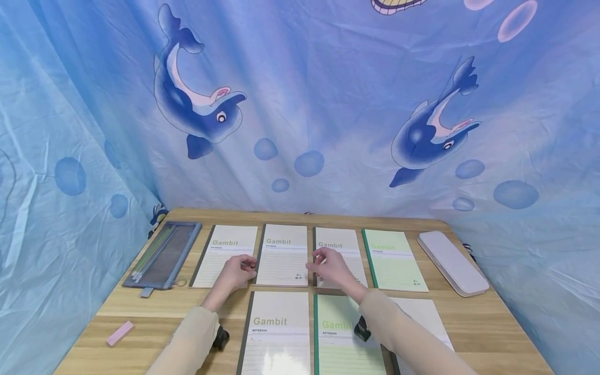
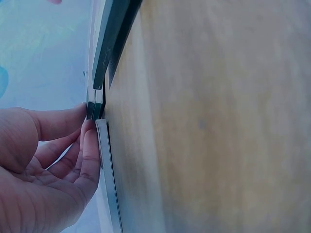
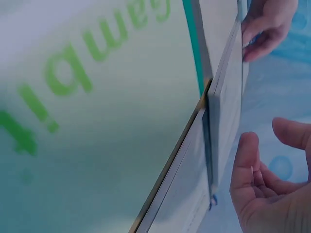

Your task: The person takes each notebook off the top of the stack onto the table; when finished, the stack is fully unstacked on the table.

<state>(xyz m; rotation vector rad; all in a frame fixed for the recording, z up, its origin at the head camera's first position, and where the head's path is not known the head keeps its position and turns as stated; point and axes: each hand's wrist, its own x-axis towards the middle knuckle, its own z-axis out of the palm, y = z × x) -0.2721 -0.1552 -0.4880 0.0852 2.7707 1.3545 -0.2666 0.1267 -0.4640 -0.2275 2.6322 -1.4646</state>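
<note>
In the head view, a white Gambit notebook point(image 1: 281, 265) with a dark spine lies flat in the back row, between my two hands. My left hand point(image 1: 234, 275) is at its left edge, fingers bent. In the left wrist view the thumb point(image 2: 63, 121) reaches the dark spine point(image 2: 95, 108), and the fingers lie along the neighbouring notebook's edge point(image 2: 108, 170). My right hand point(image 1: 332, 268) hovers over the left part of another white notebook point(image 1: 349, 255), fingertips near the first notebook's right edge. Its thumb and fingers stand apart, nothing between them, in the right wrist view.
The back row also has a white notebook point(image 1: 220, 263) and a green one point(image 1: 396, 263). In front lie white point(image 1: 276, 333), green point(image 1: 347, 357) and partly covered white point(image 1: 424, 317) notebooks. A mesh pencil pouch point(image 1: 175, 250), pink eraser point(image 1: 120, 333) and pale case point(image 1: 452, 263) lie at the sides.
</note>
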